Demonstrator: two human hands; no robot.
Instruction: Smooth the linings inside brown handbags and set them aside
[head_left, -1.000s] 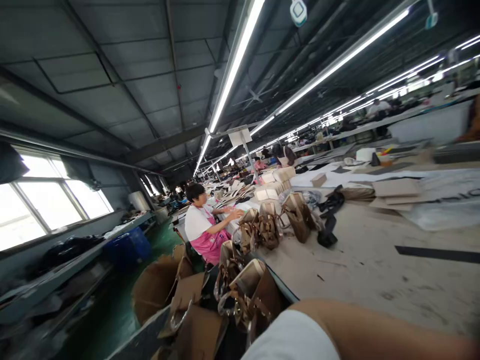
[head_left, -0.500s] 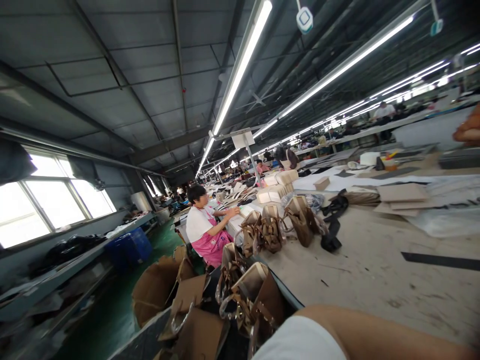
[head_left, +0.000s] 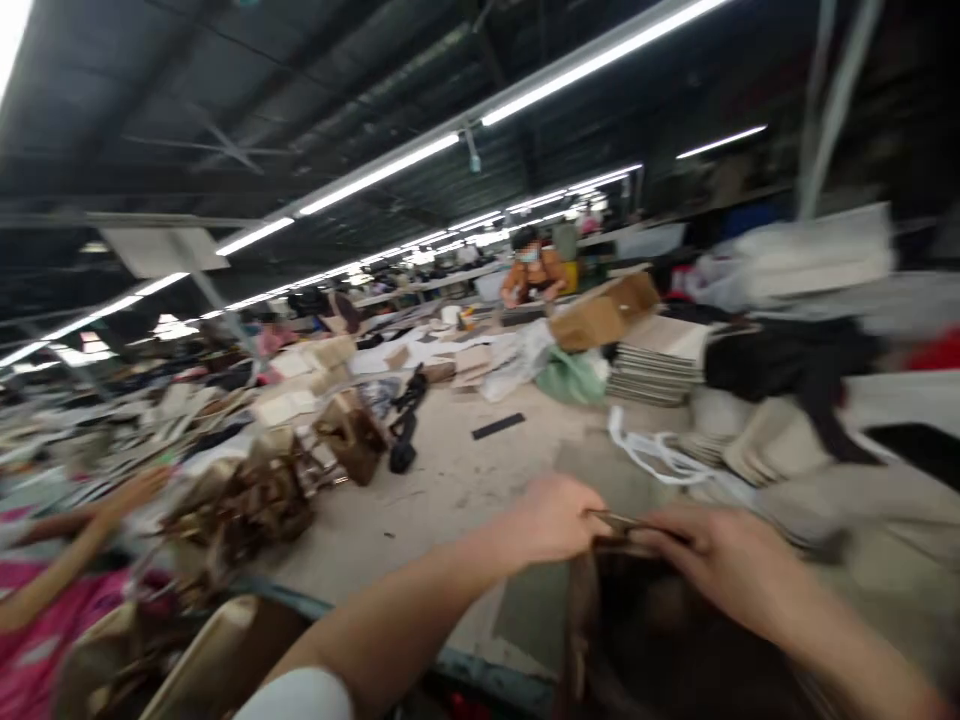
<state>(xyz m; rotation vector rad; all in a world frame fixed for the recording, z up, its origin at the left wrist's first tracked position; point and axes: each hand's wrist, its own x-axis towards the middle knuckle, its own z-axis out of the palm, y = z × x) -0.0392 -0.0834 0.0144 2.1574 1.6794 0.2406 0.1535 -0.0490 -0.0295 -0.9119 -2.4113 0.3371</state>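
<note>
A dark brown bag [head_left: 675,630] is at the table's front edge, with its top opening facing up and its inside dark. My left hand [head_left: 559,515] pinches the bag's upper rim at its far left corner. Close beside it, my right hand [head_left: 724,560] grips the same rim, thumb and fingers closed over the edge. Motion blur hides the fine detail at the fingertips. Under and beyond the hands lies a grey-green sheet [head_left: 532,610] on the beige worktable [head_left: 450,510].
Brown bags [head_left: 247,500] stand grouped at the left. A black strip [head_left: 499,426] lies mid-table. Stacked grey panels [head_left: 652,375], white straps [head_left: 652,450] and an open cardboard box [head_left: 600,310] are at the right. A co-worker's arm [head_left: 112,505] reaches in at left; another person [head_left: 534,270] sits across.
The view has swung right and down to the worktable. Both my hands now show, holding the dark brown bag's rim; earlier only one forearm was visible at the bottom.
</note>
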